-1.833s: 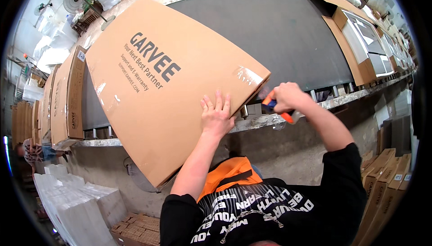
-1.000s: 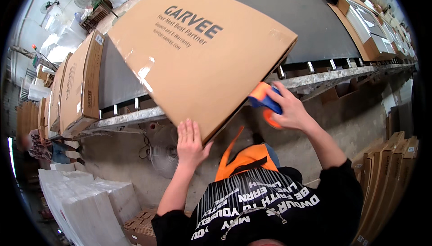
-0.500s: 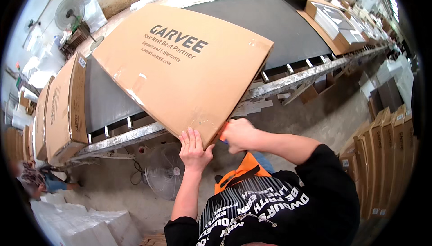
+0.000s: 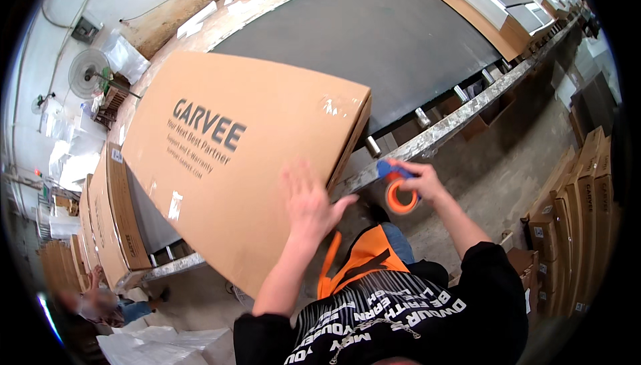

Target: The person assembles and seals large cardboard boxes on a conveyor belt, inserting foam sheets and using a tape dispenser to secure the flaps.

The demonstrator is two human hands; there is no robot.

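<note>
My left hand [image 4: 310, 208] is spread open over the large carton [image 4: 267, 115], whether touching I cannot tell; the carton lies askew across the near edge of the conveyor [image 4: 374, 38], one corner overhanging it; my right hand [image 4: 422, 179] grips the blue-and-orange tape dispenser [image 4: 394, 178] just off that edge.

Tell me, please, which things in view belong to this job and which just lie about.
Job in hand:
large flat brown cardboard box
blue-and-orange tape dispenser, in the right hand
wide dark-grey belt

Lying about:
round grey metal fan
flat white scraps
tall brown cardboard cartons
</note>
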